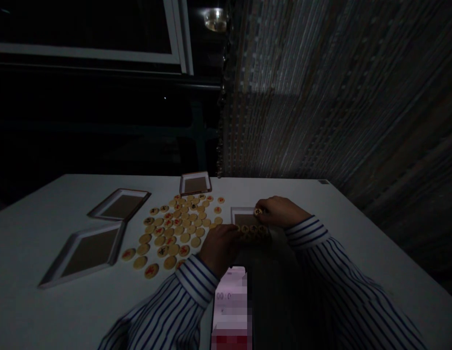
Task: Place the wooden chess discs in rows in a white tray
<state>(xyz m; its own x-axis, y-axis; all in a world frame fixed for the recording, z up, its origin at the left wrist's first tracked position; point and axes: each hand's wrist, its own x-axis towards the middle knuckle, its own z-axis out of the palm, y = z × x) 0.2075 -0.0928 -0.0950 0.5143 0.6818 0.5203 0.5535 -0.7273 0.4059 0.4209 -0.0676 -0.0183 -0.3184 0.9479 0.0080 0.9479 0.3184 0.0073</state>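
Several round wooden pieces (191, 229) with red or black characters, some blank side up, lie spread on the white table. Right of them is a shallow box (244, 211), with rows of black-marked pieces (253, 229) in its near part. My right hand (279, 211) pinches one black-marked piece (258, 212) over the box's right side. At the box's near left edge rests my left hand (220, 245), its fingers bent beside the rows; its fingertips are partly hidden, and whether they hold a piece cannot be made out.
Open trays stand at the left (116, 243), the back left (147, 195) and the back (210, 187) of the table (58, 204). A lit phone (231, 301) lies at the near edge. Behind hangs a string curtain (284, 87).
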